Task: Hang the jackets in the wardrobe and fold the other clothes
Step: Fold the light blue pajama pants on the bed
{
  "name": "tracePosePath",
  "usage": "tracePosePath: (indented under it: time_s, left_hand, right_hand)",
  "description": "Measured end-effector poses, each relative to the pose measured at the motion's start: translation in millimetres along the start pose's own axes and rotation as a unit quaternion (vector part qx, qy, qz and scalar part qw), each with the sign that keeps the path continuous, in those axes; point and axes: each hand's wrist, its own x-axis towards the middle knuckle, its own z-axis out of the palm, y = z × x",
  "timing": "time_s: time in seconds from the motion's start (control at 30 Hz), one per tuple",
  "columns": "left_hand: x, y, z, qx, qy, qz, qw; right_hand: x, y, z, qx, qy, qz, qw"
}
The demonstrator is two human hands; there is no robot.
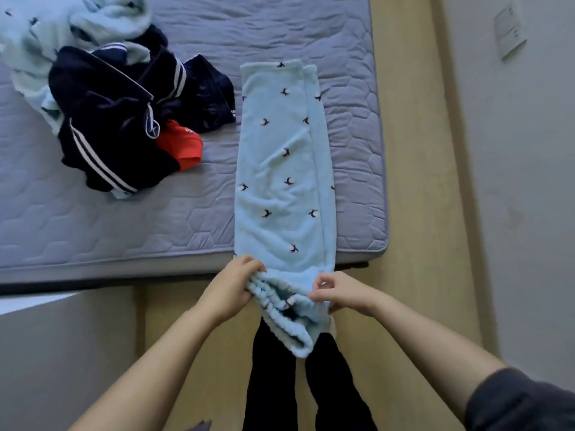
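The blue pyjama trousers (284, 169) lie lengthwise on the bed (124, 219), legs stacked, cuffs toward 12 o'clock. The left grip (231, 287) and right grip (336, 293) each pinch the waistband at 6 o'clock, probably to fold it upward. An unsorted pile (118, 113) sits at 10 o'clock.

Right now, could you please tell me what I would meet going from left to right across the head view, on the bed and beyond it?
Pale blue fleece top → navy striped jacket → patterned blue trousers → wall switch.
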Motion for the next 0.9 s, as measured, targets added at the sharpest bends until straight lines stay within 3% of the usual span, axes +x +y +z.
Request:
tracePosePath:
  time_s: [0.03,0.1,0.17,0.2,0.27,0.4,0.47,0.5,0.53,0.57,0.6,0.63,0.7,0.73,0.77,0.8,0.83,0.9]
  left_hand:
    - [-6.3,-3.3,9.3,-0.028,0.033,-0.015,0.999]
    - [-20.7,-1.0,26.3,-0.084,0.086,-0.059,0.991]
    - [-34.1,9.3,40.9,-0.127,0.125,-0.093,0.980]
    - [-40.7,14.4,47.7,-0.152,0.149,-0.113,0.971]
    - [-53.1,21.6,57.7,-0.219,0.209,-0.174,0.937]
    - [-68.7,37.2,69.6,-0.363,0.299,-0.268,0.841]
    - [-72.9,40.3,76.4,-0.475,0.308,-0.357,0.743]
    - [-74.4,41.3,77.1,-0.567,0.270,-0.403,0.666]
    - [-75.6,40.6,78.0,-0.673,0.216,-0.410,0.577]
    - [-77.5,39.5,80.0,-0.749,0.170,-0.384,0.513]
    - [-78.7,38.1,82.6,-0.786,0.145,-0.344,0.493]
    - [-77.4,37.7,84.8,-0.787,0.141,-0.322,0.506]
    - [-70.2,42.8,91.1,-0.694,0.162,-0.360,0.602]
    - [-67.0,43.5,94.6,-0.623,0.189,-0.400,0.645]
    - [-64.5,42.1,98.7,-0.565,0.218,-0.442,0.661]
    - [-63.0,37.0,102.5,-0.541,0.242,-0.468,0.655]
    - [-62.1,31.2,104.5,-0.544,0.258,-0.477,0.641]
    - [-60.0,21.5,107.0,-0.562,0.272,-0.475,0.620]
  right_hand:
    - [3.6,0.6,5.1,-0.021,-0.005,-0.002,1.000]
    - [8.7,5.7,17.5,-0.190,0.013,-0.040,0.981]
    - [11.0,13.7,36.4,-0.396,0.069,-0.106,0.909]
    - [8.1,14.5,48.2,-0.447,0.094,-0.133,0.880]
    - [1.1,16.1,70.2,-0.464,0.115,-0.153,0.865]
    - [-13.7,24.8,103.5,-0.433,0.170,-0.151,0.872]
    - [-15.9,27.4,112.0,-0.397,0.193,-0.162,0.883]
    - [-14.3,29.4,115.5,-0.401,0.195,-0.171,0.879]
    - [-11.4,32.2,118.7,-0.419,0.192,-0.181,0.869]
    - [-8.4,35.8,122.2,-0.439,0.192,-0.196,0.856]
    - [-6.1,39.3,125.2,-0.451,0.188,-0.212,0.846]
    - [-4.4,42.9,126.9,-0.457,0.177,-0.224,0.842]
    - [-2.6,49.2,125.0,-0.447,0.128,-0.254,0.848]
    - [-1.8,52.5,121.1,-0.430,0.084,-0.263,0.860]
    - [-0.3,54.5,116.2,-0.393,0.041,-0.247,0.885]
    - [6.3,58.3,108.0,-0.327,0.024,-0.218,0.919]
    - [17.8,61.5,95.4,-0.235,0.060,-0.180,0.953]
    - [62.8,74.9,54.0,-0.041,0.212,-0.071,0.974]
